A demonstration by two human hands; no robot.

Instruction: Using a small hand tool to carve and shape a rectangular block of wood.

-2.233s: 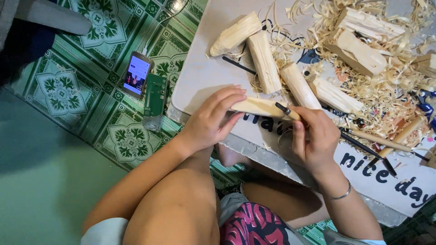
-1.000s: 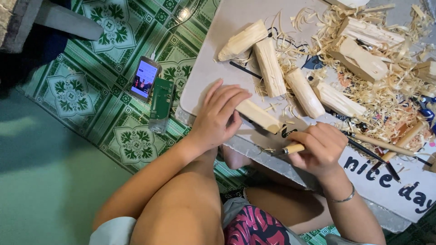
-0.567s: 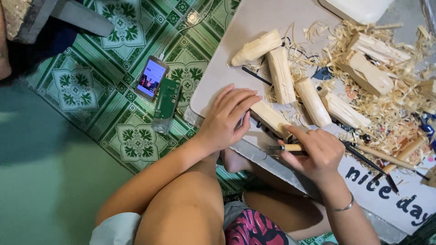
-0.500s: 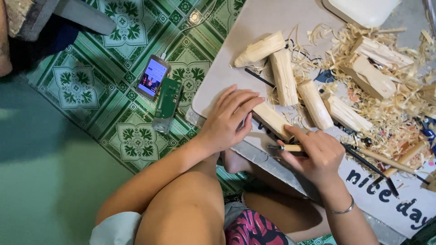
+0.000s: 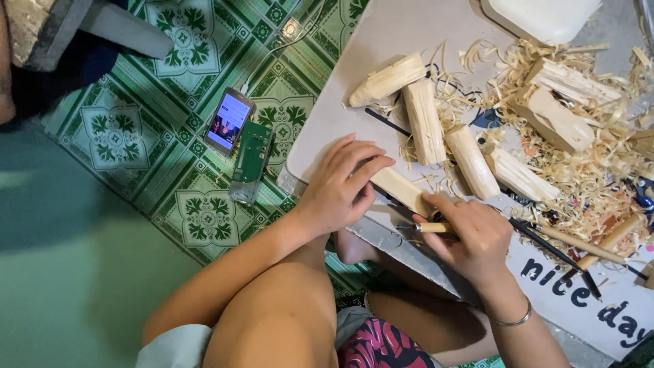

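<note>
left fingers (image 5: pixel 361 163) — over wood block (image 5: pixel 402 192); right fingers (image 5: pixel 449 208) — beside it, gripping carving tool (image 5: pixel 426 227)

On the low table (image 5: pixel 354 75), wood blocks (image 5: pixel 424 121) lie left of the shavings pile (image 5: pixel 599 170). A phone (image 5: pixel 228 121) lies left of the table, on the floor.

Since two seconds ago we have pulled our right hand (image 5: pixel 470 235) with the wooden-handled carving knife (image 5: pixel 430 227) off the wood block (image 5: pixel 402 191), toward the lower centre of frame.
</note>
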